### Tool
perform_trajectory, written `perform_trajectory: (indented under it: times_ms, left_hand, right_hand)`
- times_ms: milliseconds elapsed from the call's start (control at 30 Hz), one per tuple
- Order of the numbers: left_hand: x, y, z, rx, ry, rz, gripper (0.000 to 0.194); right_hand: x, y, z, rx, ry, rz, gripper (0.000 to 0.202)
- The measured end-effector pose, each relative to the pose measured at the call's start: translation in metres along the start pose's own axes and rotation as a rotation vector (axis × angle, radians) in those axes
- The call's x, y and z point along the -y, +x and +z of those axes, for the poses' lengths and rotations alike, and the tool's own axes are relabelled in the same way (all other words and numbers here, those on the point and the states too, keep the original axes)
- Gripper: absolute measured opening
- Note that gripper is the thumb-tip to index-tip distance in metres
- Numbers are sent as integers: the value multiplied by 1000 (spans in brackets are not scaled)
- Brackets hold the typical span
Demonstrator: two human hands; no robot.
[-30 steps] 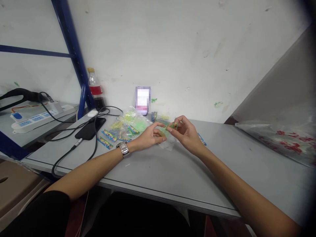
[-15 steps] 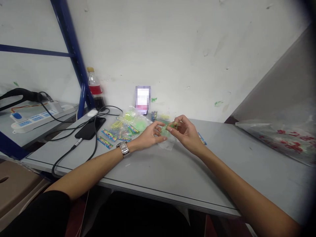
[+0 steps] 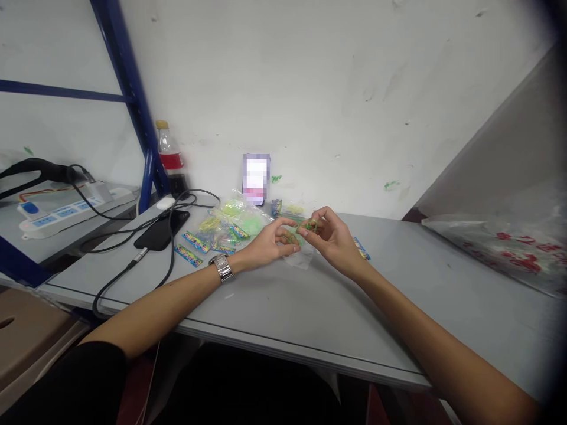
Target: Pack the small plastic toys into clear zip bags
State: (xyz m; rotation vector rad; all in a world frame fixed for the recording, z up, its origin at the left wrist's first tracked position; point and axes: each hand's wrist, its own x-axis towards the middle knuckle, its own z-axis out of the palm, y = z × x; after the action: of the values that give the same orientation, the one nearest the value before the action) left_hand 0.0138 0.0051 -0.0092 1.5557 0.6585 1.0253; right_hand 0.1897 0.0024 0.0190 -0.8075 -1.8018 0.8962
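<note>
A thin, bright green string (image 3: 309, 225) is bunched between my two hands above the table. My right hand (image 3: 337, 241) pinches it between thumb and fingertips. My left hand (image 3: 267, 244), with a metal watch at the wrist, has its fingers curled round the string's left part. Just below the fingers lies a clear plastic bag (image 3: 300, 260), partly covered by them. Left of my left hand are clear bags holding pale green round pieces (image 3: 252, 225) and a yellow string bundle (image 3: 209, 224). Colourful printed card strips (image 3: 195, 241) lie beside these.
A phone (image 3: 256, 180) leans on the wall behind. A black phone (image 3: 162, 231) with cables, a white case (image 3: 166, 203) and a cola bottle (image 3: 172, 162) stand at left. A large plastic sack (image 3: 514, 236) fills the right side. Another card strip (image 3: 362, 248) lies behind my right forearm.
The green string has spread a little between my fingers, with more of it showing near my left hand. Both hands stay in nearly the same place.
</note>
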Motion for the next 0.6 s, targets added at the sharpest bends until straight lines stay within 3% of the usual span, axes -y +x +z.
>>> perform_trajectory:
  times_ms: [600]
  left_hand:
    - [2, 1, -1, -58, 77, 51, 47]
  right_hand:
    - [1, 0, 0, -14, -6, 5, 34]
